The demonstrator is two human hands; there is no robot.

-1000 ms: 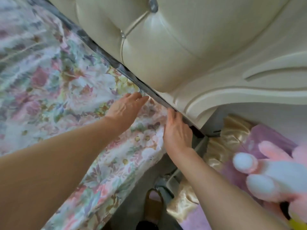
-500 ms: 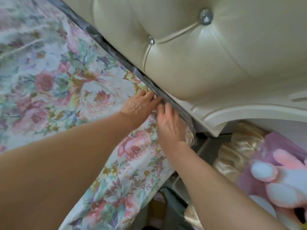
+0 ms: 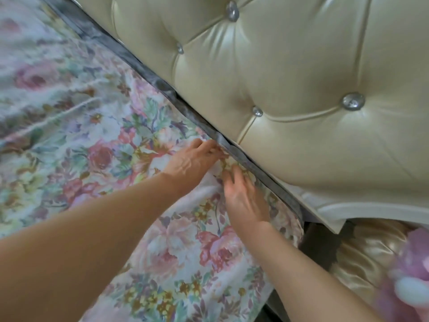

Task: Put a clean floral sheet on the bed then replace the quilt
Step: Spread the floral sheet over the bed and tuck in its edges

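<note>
The sheet (image 3: pixel 97 145), white with pink roses and green leaves, lies spread over the bed, its far edge meeting a grey strip (image 3: pixel 192 119) under the cream headboard (image 3: pixel 290 73). Left hand (image 3: pixel 192 161) and right hand (image 3: pixel 243 196) press it flat-fingered near the right corner, holding nothing.

Ahead of you stands a cream tufted headboard (image 3: pixel 290 73), its dimples pinned by silver buttons (image 3: pixel 353 101). A white carved frame (image 3: pixel 362 211) runs along its lower edge. Below that, at your lower right, lies gold satin cloth (image 3: pixel 369 256), with a blurred pink plush toy (image 3: pixel 411 270) on it.
</note>
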